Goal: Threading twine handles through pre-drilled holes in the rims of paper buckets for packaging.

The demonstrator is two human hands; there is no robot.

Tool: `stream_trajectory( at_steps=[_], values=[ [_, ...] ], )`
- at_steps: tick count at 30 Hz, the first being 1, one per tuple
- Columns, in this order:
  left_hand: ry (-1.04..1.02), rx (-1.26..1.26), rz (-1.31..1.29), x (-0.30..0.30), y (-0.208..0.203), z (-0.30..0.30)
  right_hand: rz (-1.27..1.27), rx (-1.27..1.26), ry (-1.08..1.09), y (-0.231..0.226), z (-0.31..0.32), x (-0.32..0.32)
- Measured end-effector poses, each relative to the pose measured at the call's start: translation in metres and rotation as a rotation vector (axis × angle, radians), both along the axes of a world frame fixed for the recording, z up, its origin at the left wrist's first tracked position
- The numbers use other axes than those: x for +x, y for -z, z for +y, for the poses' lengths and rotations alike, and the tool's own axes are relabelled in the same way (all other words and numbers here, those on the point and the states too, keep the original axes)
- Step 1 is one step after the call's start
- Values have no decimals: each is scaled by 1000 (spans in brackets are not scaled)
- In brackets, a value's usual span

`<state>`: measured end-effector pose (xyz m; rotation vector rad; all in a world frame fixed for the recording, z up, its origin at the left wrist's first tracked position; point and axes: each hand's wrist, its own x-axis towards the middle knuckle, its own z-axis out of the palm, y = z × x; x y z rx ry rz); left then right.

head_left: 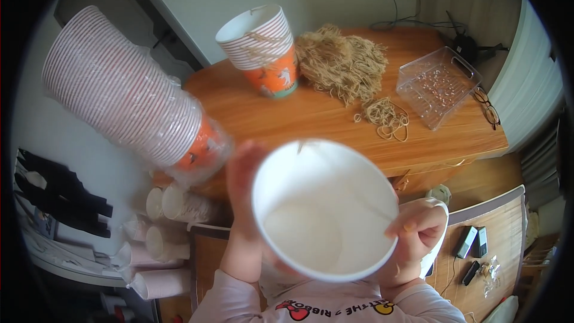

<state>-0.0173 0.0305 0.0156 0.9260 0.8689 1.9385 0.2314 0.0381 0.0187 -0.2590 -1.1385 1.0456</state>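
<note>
A white paper bucket [302,227] is held in front of me, its mouth turned up toward the view. My left hand [242,173], partly hidden, is closed round its left side. At the right rim my right hand [418,230] has its fingers curled in a pinch. A thin, blurred cord [304,145] shows at the far rim and seems to run across the mouth to those fingers. On the table beyond stands a nested stack of orange-and-white paper buckets [269,78] with cord handles hanging over the rims.
Left, a tall plastic-wrapped bucket stack [137,96] leans over the table [323,119]. A heap of tan cords [344,60], a few loose cords [387,118], a clear tray [439,87] of small pieces and glasses [487,107] lie on it. More buckets [161,284] lie lower left.
</note>
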Motion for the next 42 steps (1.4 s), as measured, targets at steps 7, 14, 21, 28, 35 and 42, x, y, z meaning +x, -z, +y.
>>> stream_trajectory(
  at_steps=[7, 14, 21, 28, 35, 42],
  values=[
    [-459, 324, 352, -10, 25, -5, -514, 287, 209, -15, 14, -28],
    [357, 47, 837, 38, 15, -32, -619, 257, 288, -13, 19, -53],
    [778, -61, 195, 45, 43, -32, -442, -6, -70, -17, 12, -50],
    [788, -4, -169, 59, 25, -38, -47, -190, -450, -7, 12, -32],
    [321, 254, -107, 41, 30, -34, -134, -251, -498, 12, 25, -28],
    [355, 290, -262, 23, 20, -32, -188, -292, -313, 17, 30, -18]
  ],
)
